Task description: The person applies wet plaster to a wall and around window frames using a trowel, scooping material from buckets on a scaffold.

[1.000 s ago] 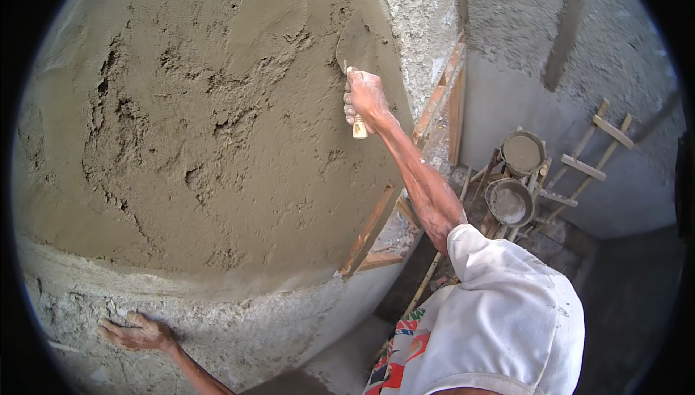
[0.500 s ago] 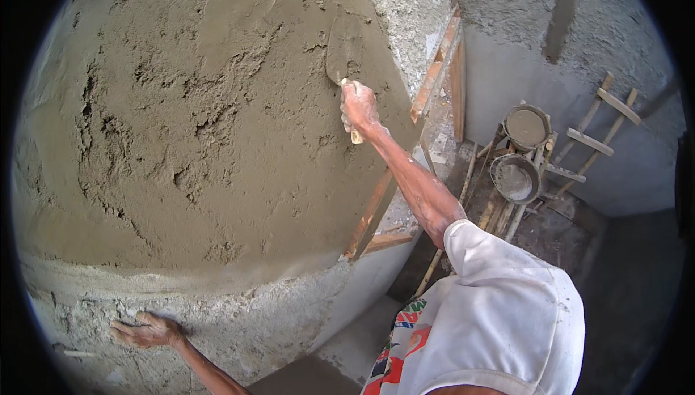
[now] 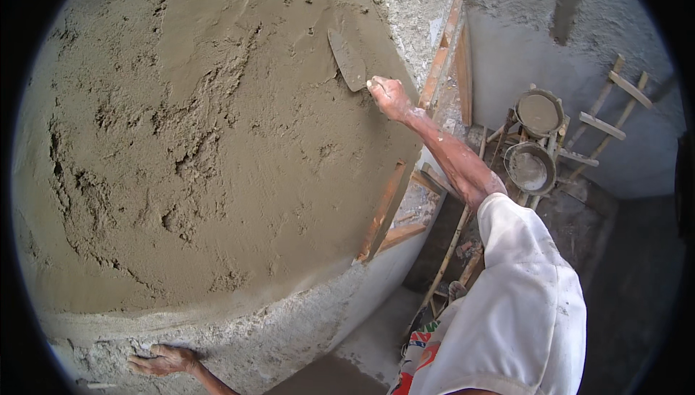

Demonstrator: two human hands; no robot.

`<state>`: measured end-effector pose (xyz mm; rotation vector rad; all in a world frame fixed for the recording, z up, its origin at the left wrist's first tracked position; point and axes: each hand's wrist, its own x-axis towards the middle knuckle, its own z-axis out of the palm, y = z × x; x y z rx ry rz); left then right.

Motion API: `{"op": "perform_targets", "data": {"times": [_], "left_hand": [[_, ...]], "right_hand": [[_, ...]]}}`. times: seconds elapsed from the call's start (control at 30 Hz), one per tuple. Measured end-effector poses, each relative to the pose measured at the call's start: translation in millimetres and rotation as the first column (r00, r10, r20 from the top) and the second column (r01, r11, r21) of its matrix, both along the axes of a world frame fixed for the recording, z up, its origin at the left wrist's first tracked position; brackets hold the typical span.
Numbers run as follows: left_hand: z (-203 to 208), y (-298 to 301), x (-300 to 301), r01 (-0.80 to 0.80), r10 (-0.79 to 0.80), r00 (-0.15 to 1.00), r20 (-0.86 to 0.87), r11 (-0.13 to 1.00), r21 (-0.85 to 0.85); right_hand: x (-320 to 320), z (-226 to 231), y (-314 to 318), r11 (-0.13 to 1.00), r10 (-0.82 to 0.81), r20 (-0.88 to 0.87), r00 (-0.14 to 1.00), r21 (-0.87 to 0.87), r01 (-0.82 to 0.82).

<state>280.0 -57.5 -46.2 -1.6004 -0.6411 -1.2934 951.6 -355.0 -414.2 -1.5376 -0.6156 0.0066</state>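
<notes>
One trowel (image 3: 347, 61) in right hand (image 3: 391, 98), colourful shirt lettering (image 3: 424, 334)

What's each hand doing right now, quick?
Left hand: open, no object visible in it, apparently resting against the rough lower wall.
Right hand: closed, holding the trowel.

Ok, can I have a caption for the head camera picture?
Right hand holding a trowel at brown plaster, left hand on rough wall.
</notes>
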Motion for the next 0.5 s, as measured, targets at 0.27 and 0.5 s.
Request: {"op": "perform_targets", "data": {"times": [0.27, 0.5], "left_hand": [[1.2, -5.1, -14.8, -0.052, 0.055, 0.996, -0.069, 0.997, 0.049], [-74.2, -8.1, 42.9, -0.005, -0.045, 0.959, -0.278, 0.984, -0.176]], "right_hand": [[-124.6, -91.8, 31.9, 0.975, 0.146, -0.006, 0.989, -0.17, -0.145], [-253.7, -289.6, -129.7, 0.968, -0.02, -0.585, 0.811, -0.214, -0.13]]}}
